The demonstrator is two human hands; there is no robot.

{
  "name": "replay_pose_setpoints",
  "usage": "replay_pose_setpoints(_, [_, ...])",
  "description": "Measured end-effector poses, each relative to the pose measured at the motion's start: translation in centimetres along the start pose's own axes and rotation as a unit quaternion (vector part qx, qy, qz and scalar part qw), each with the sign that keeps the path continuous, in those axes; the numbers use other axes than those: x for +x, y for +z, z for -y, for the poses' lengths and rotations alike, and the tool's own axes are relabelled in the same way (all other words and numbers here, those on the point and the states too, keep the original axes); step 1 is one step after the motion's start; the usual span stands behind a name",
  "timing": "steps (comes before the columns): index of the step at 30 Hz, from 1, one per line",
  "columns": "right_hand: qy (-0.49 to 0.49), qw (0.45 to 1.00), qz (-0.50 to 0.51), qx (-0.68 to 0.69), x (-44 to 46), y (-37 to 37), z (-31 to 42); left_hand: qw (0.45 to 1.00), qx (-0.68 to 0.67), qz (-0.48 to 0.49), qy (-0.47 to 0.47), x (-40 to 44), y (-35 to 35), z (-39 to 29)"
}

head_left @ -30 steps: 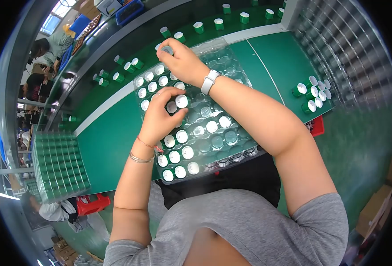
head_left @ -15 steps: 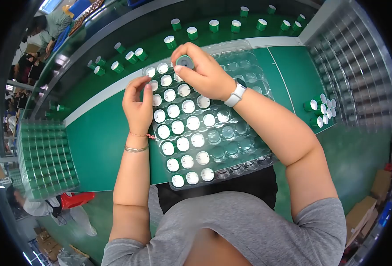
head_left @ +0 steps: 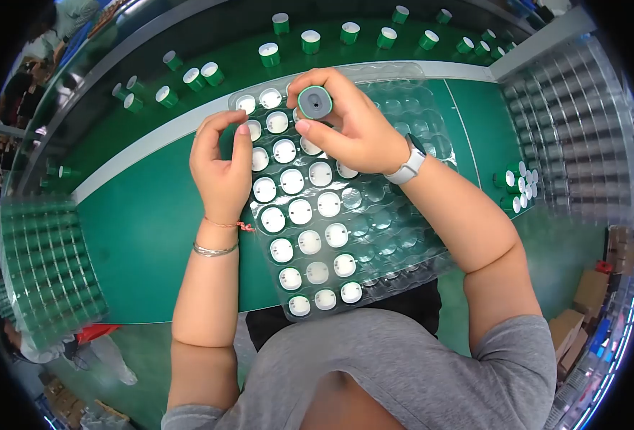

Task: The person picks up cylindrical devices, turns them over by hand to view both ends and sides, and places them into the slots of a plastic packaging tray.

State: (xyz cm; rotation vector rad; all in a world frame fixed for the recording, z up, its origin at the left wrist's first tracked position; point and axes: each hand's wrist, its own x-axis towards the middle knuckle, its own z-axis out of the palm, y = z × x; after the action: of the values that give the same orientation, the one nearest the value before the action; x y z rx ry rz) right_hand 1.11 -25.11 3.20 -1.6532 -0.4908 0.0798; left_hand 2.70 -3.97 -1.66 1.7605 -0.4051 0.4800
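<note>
A clear plastic tray (head_left: 396, 215) lies on the green table, its left columns filled with several white-topped green cups (head_left: 300, 211). My right hand (head_left: 349, 125), with a watch at the wrist, grips a green cup (head_left: 315, 103) above the tray's far part; the grey face with a small dark hole points up at me. Beside the tray's left edge is my left hand (head_left: 221, 168), thumb and fingertips apart, nothing between them. Its fingertips are close to the cups at the far left corner.
Several green cups (head_left: 269, 54) stand on the dark green strip beyond the table's pale rail (head_left: 145, 147). More cups (head_left: 522, 183) cluster at the right. Stacked clear trays stand at the left (head_left: 44, 258) and right (head_left: 571, 129). Boxes (head_left: 590, 294) lie on the floor.
My left hand has moved left from over the tray and is open beside it. My right hand has shifted right with its cup. The view has turned, and the cups beyond the rail appear in different places.
</note>
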Motion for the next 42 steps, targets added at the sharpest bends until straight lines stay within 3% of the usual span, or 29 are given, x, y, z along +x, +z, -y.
replay_pose_setpoints(15, [-0.077, 0.996, 0.018, 0.035, -0.1, 0.6, -0.9, 0.998, -0.022, 0.003, -0.052, 0.2, -0.1, 0.0])
replay_pose_setpoints(30, [-0.15, 0.982, 0.027, -0.111, 0.0, -0.8, 0.4, 0.998, -0.03, -0.002, -0.063, 0.4, -0.3, 0.1])
replay_pose_setpoints(34, [-0.102, 0.964, 0.106, -0.219, -0.3, -2.1, 3.6, 0.998, -0.026, 0.005, -0.065, 0.4, -0.4, 0.2])
replay_pose_setpoints(36, [-0.036, 0.917, 0.184, -0.352, -1.0, -1.9, 5.8, 0.998, -0.015, 0.006, -0.063, 0.4, -0.4, 0.3])
replay_pose_setpoints(38, [-0.086, 0.907, 0.188, -0.367, -1.9, -1.5, 5.6, 0.997, -0.019, 0.005, -0.068, 0.4, -0.3, 0.2])
replay_pose_setpoints(40, [0.036, 0.835, 0.286, -0.469, -2.5, -1.2, 6.1, 0.997, -0.021, 0.005, -0.074, 0.4, -0.3, 0.1])
replay_pose_setpoints(42, [0.069, 0.824, 0.299, -0.477, -2.8, -1.0, 5.8, 0.997, -0.01, 0.006, -0.075, 0.4, -0.3, 0.0])
